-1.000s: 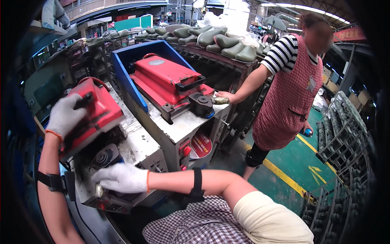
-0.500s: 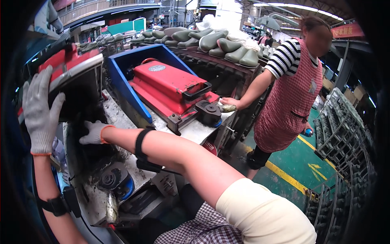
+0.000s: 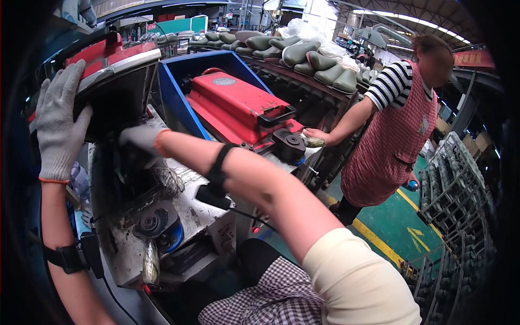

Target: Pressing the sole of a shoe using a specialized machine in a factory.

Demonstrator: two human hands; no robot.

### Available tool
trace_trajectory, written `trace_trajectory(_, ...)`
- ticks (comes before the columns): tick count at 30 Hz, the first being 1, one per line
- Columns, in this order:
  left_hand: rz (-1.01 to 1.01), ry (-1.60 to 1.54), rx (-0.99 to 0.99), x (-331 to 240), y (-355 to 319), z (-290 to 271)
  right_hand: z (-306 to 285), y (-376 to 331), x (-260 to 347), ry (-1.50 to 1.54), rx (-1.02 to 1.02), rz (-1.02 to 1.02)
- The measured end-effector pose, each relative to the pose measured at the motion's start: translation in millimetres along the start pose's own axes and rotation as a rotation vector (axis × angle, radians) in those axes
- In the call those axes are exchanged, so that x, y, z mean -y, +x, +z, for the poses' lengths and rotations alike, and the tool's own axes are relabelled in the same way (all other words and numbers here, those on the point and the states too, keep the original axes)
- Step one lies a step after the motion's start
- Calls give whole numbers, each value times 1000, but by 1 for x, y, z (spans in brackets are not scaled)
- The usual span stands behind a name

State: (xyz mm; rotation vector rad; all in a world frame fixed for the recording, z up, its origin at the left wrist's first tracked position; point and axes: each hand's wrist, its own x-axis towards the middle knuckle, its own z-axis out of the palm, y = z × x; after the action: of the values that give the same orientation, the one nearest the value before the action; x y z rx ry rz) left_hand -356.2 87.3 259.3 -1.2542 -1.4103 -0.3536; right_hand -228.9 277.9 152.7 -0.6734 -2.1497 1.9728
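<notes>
Red lid (image 3: 100,57) swung up since a second ago, upper left of frame | our left hand (image 3: 59,122) spread against it, unclenched | right hand (image 3: 142,140) blurred at dark opening (image 3: 122,179), left-centre, grip: can't tell | likely reaching in; next needs lid held clear

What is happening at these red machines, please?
The person's gloved left hand is at the edge of a raised red cover. The gloved right hand reaches into the dark space below it; what it touches is too blurred to tell. To the right, a co-worker's hand is at the wrapped handle before a lowered red cover.
</notes>
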Motion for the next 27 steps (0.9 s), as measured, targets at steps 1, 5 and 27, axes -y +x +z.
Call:
trace_trajectory(1, -20, -10, 22, -1, -1, -5, -8, -22, 1, 155, -13, 17)
trace_trajectory(5, -120, -175, 108, -25, -31, -32, -51, -126, -28, 409, 92, -48)
trace_trajectory(27, -1989, -2342, 294, -351, -111, -182, 2, -392, -238, 1009, 25, -195)
